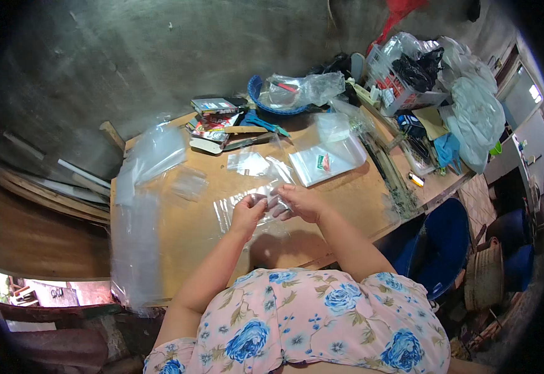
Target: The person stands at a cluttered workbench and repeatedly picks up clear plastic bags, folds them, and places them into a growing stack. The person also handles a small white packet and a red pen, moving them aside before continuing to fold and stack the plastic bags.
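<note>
My left hand point(247, 215) and my right hand point(299, 202) are close together over the near middle of a wooden table point(222, 249). The fingers of both are closed on a clear plastic bag point(225, 210), which spreads with shiny creases under and to the left of them. Its exact edges are hard to make out. Just beyond the hands lies a small white piece point(248, 164) under clear plastic. A stack of clear bags point(322, 163) with a small red and green label lies beyond my right hand.
Clear plastic sheets point(136, 243) cover the table's left side. At the back are boxes point(213, 106), a knife point(247, 143) and a blue basket point(256, 93) holding plastic. A crate point(403, 87) stuffed with bags stands far right. A blue chair point(443, 249) is beside the table's right edge.
</note>
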### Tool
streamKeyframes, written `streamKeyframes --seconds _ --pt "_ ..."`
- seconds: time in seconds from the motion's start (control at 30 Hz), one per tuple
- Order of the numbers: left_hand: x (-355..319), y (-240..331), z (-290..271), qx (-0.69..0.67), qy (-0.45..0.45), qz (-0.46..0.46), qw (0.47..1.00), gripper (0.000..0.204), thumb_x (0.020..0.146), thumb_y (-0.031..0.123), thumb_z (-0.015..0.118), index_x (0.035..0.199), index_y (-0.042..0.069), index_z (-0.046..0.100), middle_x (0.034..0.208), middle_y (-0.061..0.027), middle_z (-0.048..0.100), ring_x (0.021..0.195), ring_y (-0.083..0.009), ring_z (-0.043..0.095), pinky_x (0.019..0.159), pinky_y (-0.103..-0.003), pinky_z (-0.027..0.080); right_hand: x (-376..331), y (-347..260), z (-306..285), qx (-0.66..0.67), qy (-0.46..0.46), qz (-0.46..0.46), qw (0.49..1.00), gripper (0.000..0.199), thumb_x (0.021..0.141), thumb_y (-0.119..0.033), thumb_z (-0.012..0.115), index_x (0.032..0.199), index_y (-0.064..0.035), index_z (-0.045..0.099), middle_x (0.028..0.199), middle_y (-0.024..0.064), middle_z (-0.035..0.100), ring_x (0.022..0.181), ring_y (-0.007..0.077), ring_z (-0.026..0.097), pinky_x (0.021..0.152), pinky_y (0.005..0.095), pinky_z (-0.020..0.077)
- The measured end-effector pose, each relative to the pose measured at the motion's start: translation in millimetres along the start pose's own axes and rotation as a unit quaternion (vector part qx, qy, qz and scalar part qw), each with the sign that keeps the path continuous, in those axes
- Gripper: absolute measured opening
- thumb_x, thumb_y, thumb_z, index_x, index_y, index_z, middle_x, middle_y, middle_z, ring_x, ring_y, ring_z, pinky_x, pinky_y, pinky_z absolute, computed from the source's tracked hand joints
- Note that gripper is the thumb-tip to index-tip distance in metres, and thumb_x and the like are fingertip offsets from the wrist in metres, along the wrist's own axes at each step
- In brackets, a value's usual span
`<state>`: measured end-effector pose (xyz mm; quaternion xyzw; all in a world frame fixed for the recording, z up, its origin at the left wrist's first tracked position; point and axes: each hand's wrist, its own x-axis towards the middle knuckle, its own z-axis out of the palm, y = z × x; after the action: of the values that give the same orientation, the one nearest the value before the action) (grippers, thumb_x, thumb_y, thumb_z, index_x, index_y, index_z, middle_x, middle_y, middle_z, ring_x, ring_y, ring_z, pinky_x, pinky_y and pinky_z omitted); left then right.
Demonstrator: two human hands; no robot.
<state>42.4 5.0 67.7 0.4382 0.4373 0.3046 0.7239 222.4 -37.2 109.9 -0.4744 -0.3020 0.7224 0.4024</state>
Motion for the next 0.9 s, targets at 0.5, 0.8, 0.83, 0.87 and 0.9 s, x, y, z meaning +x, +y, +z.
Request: streamKeyframes --seconds 0.5,0.8,0.83,0.87,0.9 --pt "9 -80 -27 0.289 0.137 0.064 0.945 0.029 0.077 0.029 0.066 0.082 0.000 0.064 0.076 -0.0099 0.065 0.067 -0.0166 0.060 0.062 -0.031 0.046 11 87 -37 -0.142 0.179 0.021 0.973 0.014 0.085 -0.014 0.057 0.092 -0.0018 0.053 0.064 0.0068 0.057 0.050 0.0152 0.057 0.045 0.0277 0.0474" --pt "-25 -51 -61 0.657 0.337 0.156 0.656 0.037 0.073 0.021 0.063 0.107 0.009 0.058 0.123 -0.0129 0.049 0.116 -0.0284 0.043 0.092 -0.053 0.033 29 105 -55 -0.420 0.228 -0.082 0.875 0.020 0.078 -0.021 0.062 0.081 -0.0018 0.066 0.067 0.0129 0.063 0.059 0.0226 0.062 0.055 0.0340 0.0471" --pt "-24 -51 -54 0.664 0.270 0.176 0.675 0.037 0.073 0.023 0.064 0.108 0.011 0.058 0.127 -0.0124 0.044 0.119 -0.0287 0.039 0.094 -0.056 0.028 30 102 -54 -0.448 0.219 -0.070 0.864 0.021 0.077 -0.022 0.063 0.081 -0.0016 0.066 0.067 0.0138 0.063 0.060 0.0242 0.062 0.057 0.0350 0.0473" --pt "-22 -52 -48 0.668 0.200 0.195 0.690 0.038 0.073 0.025 0.064 0.108 0.013 0.059 0.131 -0.0118 0.040 0.123 -0.0290 0.034 0.095 -0.058 0.024 30 97 -52 -0.475 0.210 -0.059 0.852 0.022 0.076 -0.023 0.063 0.080 -0.0013 0.065 0.068 0.0148 0.063 0.062 0.0257 0.062 0.059 0.0360 0.0475" --pt "-22 -52 -40 0.667 0.131 0.213 0.702 0.039 0.072 0.027 0.064 0.109 0.014 0.059 0.134 -0.0113 0.035 0.126 -0.0293 0.029 0.097 -0.061 0.019 30 94 -50 -0.503 0.199 -0.047 0.840 0.023 0.074 -0.023 0.064 0.079 -0.0010 0.065 0.068 0.0157 0.063 0.064 0.0273 0.063 0.061 0.0370 0.0477"
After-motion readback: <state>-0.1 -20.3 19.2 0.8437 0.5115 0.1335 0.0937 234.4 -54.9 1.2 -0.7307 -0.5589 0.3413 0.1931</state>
